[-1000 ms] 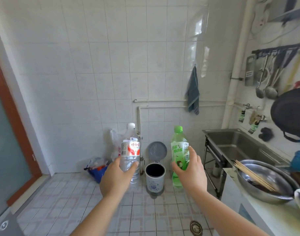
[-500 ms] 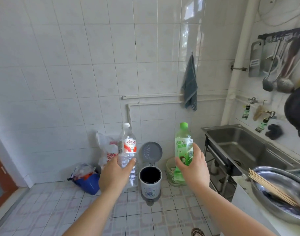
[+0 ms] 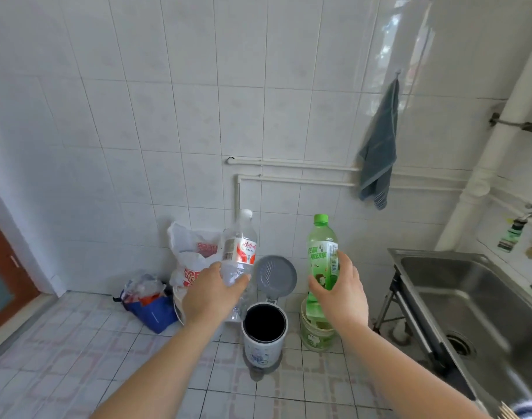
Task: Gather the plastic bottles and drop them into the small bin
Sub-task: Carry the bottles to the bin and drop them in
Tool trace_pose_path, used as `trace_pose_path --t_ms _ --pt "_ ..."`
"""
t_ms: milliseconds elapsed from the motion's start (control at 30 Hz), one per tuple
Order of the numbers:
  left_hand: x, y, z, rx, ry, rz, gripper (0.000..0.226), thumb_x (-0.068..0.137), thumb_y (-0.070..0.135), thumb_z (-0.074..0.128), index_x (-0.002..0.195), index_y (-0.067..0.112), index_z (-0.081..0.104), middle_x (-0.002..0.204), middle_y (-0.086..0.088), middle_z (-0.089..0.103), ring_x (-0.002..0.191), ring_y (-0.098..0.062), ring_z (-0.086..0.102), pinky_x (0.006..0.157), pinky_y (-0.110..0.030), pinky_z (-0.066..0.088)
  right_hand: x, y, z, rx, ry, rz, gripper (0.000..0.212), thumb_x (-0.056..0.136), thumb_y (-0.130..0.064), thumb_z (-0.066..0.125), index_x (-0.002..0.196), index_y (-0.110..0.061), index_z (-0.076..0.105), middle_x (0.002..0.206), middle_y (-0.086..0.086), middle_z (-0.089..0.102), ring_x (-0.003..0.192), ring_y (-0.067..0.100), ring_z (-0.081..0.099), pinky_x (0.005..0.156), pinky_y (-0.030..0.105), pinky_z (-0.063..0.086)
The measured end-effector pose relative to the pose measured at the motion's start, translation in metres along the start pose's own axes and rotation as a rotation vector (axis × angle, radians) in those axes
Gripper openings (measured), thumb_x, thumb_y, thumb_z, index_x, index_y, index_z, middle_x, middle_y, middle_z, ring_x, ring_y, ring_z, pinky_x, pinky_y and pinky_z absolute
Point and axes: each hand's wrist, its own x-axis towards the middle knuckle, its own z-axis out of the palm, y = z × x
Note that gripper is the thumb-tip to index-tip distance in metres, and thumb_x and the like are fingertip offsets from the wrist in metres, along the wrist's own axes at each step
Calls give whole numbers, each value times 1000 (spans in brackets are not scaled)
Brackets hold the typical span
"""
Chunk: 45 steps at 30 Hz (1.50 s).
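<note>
My left hand (image 3: 212,293) grips a clear plastic bottle (image 3: 240,252) with a white cap and a red and white label, held upright. A green plastic bottle (image 3: 322,258) with a green cap stands upright in my right hand (image 3: 341,293). Between and below the two hands sits the small white bin (image 3: 264,347) on the tiled floor, its grey lid (image 3: 276,275) flipped up and its dark inside showing. Both bottles are above and to either side of the bin's opening.
A white plastic bag (image 3: 192,258) and a blue bag of rubbish (image 3: 151,306) lie by the wall left of the bin. A pale green bucket (image 3: 316,331) stands right of it. A steel sink (image 3: 470,297) fills the right side. A blue towel (image 3: 378,152) hangs on the tiled wall.
The view has moved closer to the bin and turned right, away from the door. Both hands keep hold of their bottles and the bin appears larger and nearer.
</note>
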Motion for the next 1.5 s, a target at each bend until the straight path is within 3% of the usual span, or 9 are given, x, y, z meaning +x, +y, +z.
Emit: trace_pose_path --t_ms 233,400,800,967,1133,1333,1500 --pt "65 3 53 -13 -63 -59 67 72 69 52 115 18 54 108 2 63 94 -19 58 66 -30 42 74 15 48 -18 -39 -12 77 77 -47 66 139 -29 25 124 0 50 104 20 52 63 32 42" --pt "137 -7 81 -14 -96 -68 58 72 70 51 104 22 56 97 6 62 81 -17 57 63 -31 44 133 15 99 -27 -28 11 78 76 -49 67 139 -28 25 126 0 50 105 22 54 63 33 46" --pt "291 -46 163 67 -276 -14 57 71 72 49 102 24 55 95 4 61 81 -20 58 61 -31 42 241 30 219 -89 -31 184 78 77 -48 67 139 -28 24 130 1 49 106 25 55 61 32 42" --pt "319 -59 208 89 -364 -46 53 72 71 49 96 24 55 87 6 58 75 -17 53 58 -30 39 260 62 259 -106 -115 271 77 76 -46 68 138 -26 26 130 1 49 104 24 56 63 32 40" --pt "340 -73 261 162 -426 -111 57 73 69 52 105 22 56 97 3 63 76 -16 52 63 -31 40 282 104 296 -133 -210 330 74 75 -45 69 134 -26 29 117 0 55 84 16 50 59 31 41" --pt "359 -86 327 218 -525 -202 62 72 72 50 110 23 54 100 2 63 85 -20 58 68 -32 41 314 154 336 -137 -326 399 74 74 -45 70 134 -24 31 119 -1 57 96 22 59 63 36 47" --pt "356 -103 389 227 -630 -345 59 70 72 53 107 26 54 88 6 61 77 -17 59 66 -31 45 326 202 370 -163 -433 495 77 72 -44 72 134 -25 30 118 0 58 96 22 60 69 38 51"
